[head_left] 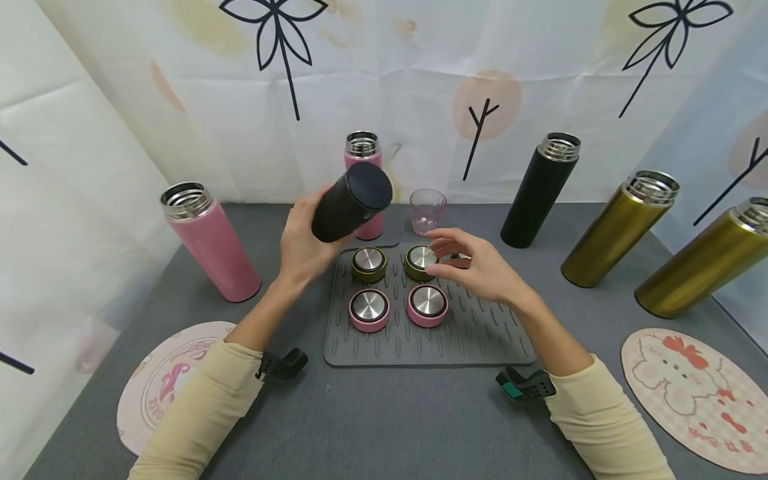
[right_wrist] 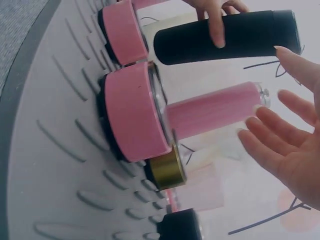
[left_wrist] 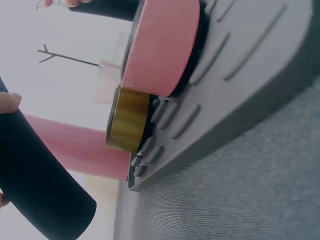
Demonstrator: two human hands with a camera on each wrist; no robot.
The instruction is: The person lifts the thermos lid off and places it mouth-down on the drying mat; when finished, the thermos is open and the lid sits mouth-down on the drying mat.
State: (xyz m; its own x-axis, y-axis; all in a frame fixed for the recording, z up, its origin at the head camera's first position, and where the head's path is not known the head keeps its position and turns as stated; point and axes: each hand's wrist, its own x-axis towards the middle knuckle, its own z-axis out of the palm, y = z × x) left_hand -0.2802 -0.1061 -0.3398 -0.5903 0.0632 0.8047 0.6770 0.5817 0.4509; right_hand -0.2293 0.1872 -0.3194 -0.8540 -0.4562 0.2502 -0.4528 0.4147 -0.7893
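Note:
My left hand (head_left: 303,243) grips a black thermos bottle (head_left: 345,207), held tilted above the back of the grey mat. Its dark flat lid end faces up and to the right; a seam near that end shows in the right wrist view. My right hand (head_left: 474,263) holds nothing, fingers relaxed and apart, over the mat's back part. In the right wrist view its fingertips (right_wrist: 250,135) are spread in the air near the black thermos bottle (right_wrist: 225,37). Two pink lids (head_left: 369,310) and two olive-gold lids (head_left: 368,263) stand on the mat. A black lid (right_wrist: 181,225) is mostly hidden behind my right hand in the head view.
The ribbed grey mat (head_left: 480,340) lies mid-table. Lidless bottles stand around: pink (head_left: 210,247) at left, another pink (head_left: 371,230) behind, black (head_left: 540,190) and two gold (head_left: 618,230) at right. A small pink glass (head_left: 428,212) stands behind. Round placemats (head_left: 690,393) lie at both sides.

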